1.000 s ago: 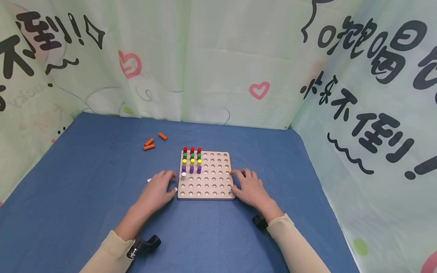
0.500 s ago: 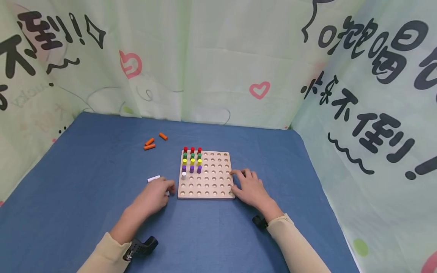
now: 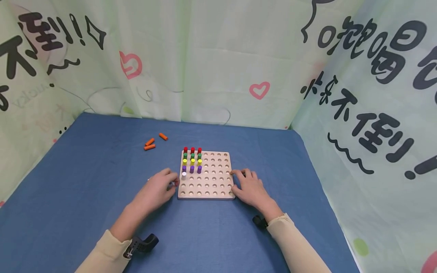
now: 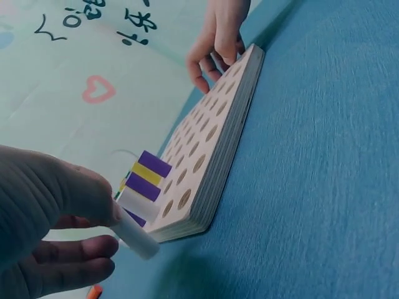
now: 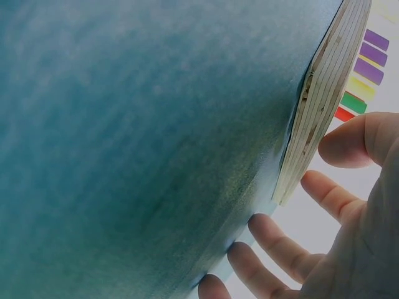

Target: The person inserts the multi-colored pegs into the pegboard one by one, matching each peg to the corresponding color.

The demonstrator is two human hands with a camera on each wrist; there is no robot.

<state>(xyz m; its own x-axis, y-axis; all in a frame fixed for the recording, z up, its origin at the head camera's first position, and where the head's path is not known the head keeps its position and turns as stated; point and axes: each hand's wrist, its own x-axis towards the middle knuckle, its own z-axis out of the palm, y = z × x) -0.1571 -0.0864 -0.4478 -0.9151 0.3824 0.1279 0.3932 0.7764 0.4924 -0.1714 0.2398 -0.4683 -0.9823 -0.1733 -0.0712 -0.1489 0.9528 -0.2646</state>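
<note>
My left hand (image 3: 157,191) is at the left edge of a wooden pegboard (image 3: 218,185), pinching a white peg (image 4: 138,239) that tilts down beside the board's corner. Another white peg (image 3: 184,175) stands in the leftmost column. Behind it are rows of purple pegs (image 3: 192,169), yellow pegs (image 3: 192,162), green pegs (image 3: 192,156) and red pegs (image 3: 192,150), three in each. My right hand (image 3: 252,189) rests at the board's right edge, its fingers (image 5: 324,193) loosely bent, with thumb and index finger touching the rim.
Three loose orange pegs (image 3: 149,147) lie on the blue cloth (image 3: 205,235) beyond the left hand. A printed curtain (image 3: 218,68) encloses the table at the back and sides. Each wrist carries a black camera (image 3: 146,243).
My left hand drew left from the board, then came back right to its edge with the white peg. A loose white peg beside it is now mostly hidden. The right hand stays put.
</note>
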